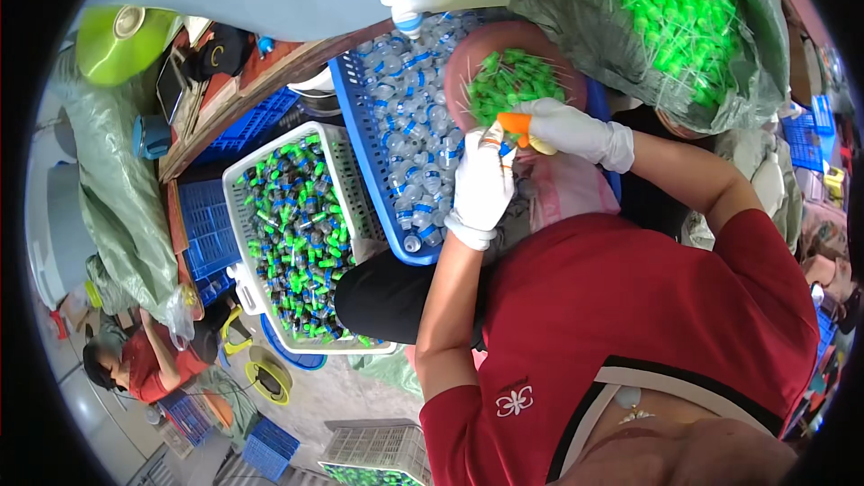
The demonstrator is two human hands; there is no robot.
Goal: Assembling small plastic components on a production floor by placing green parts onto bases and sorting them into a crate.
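Observation:
Both my hands wear white gloves and meet over the front edge of a reddish round basin (457, 58). My right hand (571, 130) is closed on an orange piece (515, 122), whose kind I cannot make out. Close against it, my left hand (483, 187) is pinched; a bit of blue shows by its fingertips, too small to name. Green caps with thin clear tubes (513, 85) fill the basin just beyond my fingers. To the left, small clear bottles with blue labels (418, 171) fill a blue crate (346, 103).
A white basket (232, 202) of green-capped small bottles (297, 234) stands further left, by my knee. A large grey-green bag (562, 13) of more green caps (675, 18) lies at far right. A person in red (157, 360) sits at lower left.

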